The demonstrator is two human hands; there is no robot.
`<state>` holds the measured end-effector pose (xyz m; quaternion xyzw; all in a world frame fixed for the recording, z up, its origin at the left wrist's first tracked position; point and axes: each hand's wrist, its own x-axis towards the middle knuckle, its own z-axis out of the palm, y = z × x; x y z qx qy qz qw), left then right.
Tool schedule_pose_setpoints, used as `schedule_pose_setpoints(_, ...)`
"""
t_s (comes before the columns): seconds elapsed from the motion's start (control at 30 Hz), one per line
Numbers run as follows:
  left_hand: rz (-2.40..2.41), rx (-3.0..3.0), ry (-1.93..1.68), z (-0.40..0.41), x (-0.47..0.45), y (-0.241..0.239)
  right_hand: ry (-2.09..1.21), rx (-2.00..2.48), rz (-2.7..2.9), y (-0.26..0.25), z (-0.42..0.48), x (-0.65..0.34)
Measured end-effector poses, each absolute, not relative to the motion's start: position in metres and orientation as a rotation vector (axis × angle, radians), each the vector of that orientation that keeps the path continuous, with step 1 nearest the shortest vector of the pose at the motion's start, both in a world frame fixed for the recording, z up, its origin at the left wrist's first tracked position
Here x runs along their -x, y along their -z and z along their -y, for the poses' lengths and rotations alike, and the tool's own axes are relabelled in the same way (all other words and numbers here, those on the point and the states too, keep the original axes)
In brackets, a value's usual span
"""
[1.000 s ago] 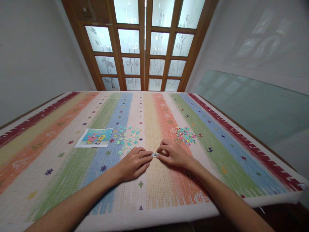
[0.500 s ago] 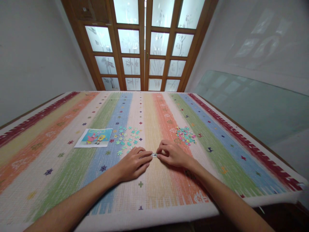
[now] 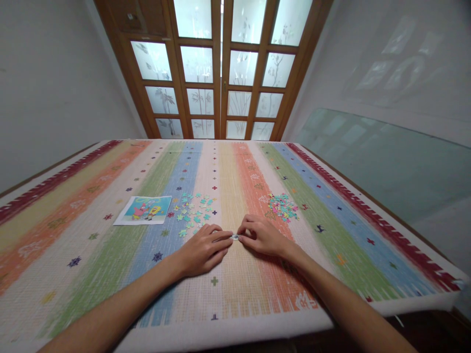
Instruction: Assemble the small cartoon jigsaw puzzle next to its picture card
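My left hand [image 3: 204, 249] and my right hand [image 3: 262, 235] meet over the yellow stripe of a striped rug [image 3: 110, 255]. Their fingertips press together on a small pale puzzle piece [image 3: 234, 237] lying flat between them. Both hands have their fingers pinched on it. Loose turquoise puzzle pieces [image 3: 193, 211] are scattered just beyond my left hand. A heap of multicoloured pieces [image 3: 282, 206] lies beyond my right hand. A cartoon reference picture [image 3: 144, 209] rests farther left.
The rug covers a raised surface whose front edge [image 3: 228, 336] is close to me and whose right edge [image 3: 405, 245] drops off. Wooden glazed doors [image 3: 221, 73] stand at the far end. A glass panel [image 3: 386, 162] leans on the right wall.
Almost nothing differs. Both hands stay pinched on the small piece, shifting only a hair upward in view.
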<state>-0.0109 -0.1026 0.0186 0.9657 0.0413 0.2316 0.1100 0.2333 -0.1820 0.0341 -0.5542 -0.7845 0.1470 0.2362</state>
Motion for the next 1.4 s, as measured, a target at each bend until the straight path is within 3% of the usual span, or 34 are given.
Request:
schedule_pose_setpoints(0.83,-0.135,-2.819,-0.712,0.092,0.013,-0.024,-0.474,1.485,2.194,-0.037,0.181,-0.237)
schedule_pose_setpoints(1.03,-0.457,-2.793,-0.845,0.036,0.046,-0.040,-0.472,1.416,2.230,-0.038,0.180,-0.239)
schedule_pose_setpoints(1.4,-0.975,-2.763,-0.482,-0.025,0.102,-0.039,-0.468,1.374,2.126,-0.027,0.182,-0.238)
